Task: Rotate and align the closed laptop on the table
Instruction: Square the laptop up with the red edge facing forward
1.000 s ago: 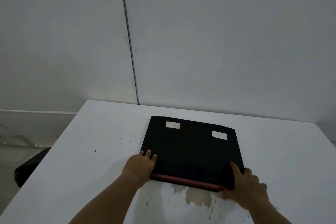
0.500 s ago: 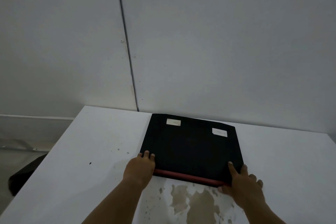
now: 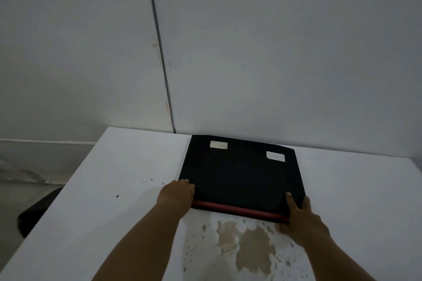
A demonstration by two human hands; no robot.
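**Two hands on the near corners of a closed laptop**

The left hand sits at the near-left corner of the laptop, fingers curled over the side edge with the fingertips just on the lid. Whether it truly clamps or only presses there, I cannot tell. The right hand takes the near-right corner — thumb flat on the lid, fingers wrapped around the outer edge — and looks to be gripping it.

The laptop lies flat on the white table, lid shut, pushed toward the wall, its far-left corner close to the table's back edge. Its far edge runs slightly askew to that back edge, so some turning seems left to do. A red strip runs along the near side, and two pale stickers sit near the far corners.

It looks stiff and fairly heavy, the sort of slab that slides rather than lifts. The smooth tabletop should let it pivot easily, so the near corners are a sound place to hold — one hand steering, the other steadying.

Much is hard to read. The light is dim, the sticker print is illegible, and the hands hide both near corners. A brownish stain marks the table just before the laptop; wet or dry, I cannot say. A dark shape beyond the table's left edge is unclear.
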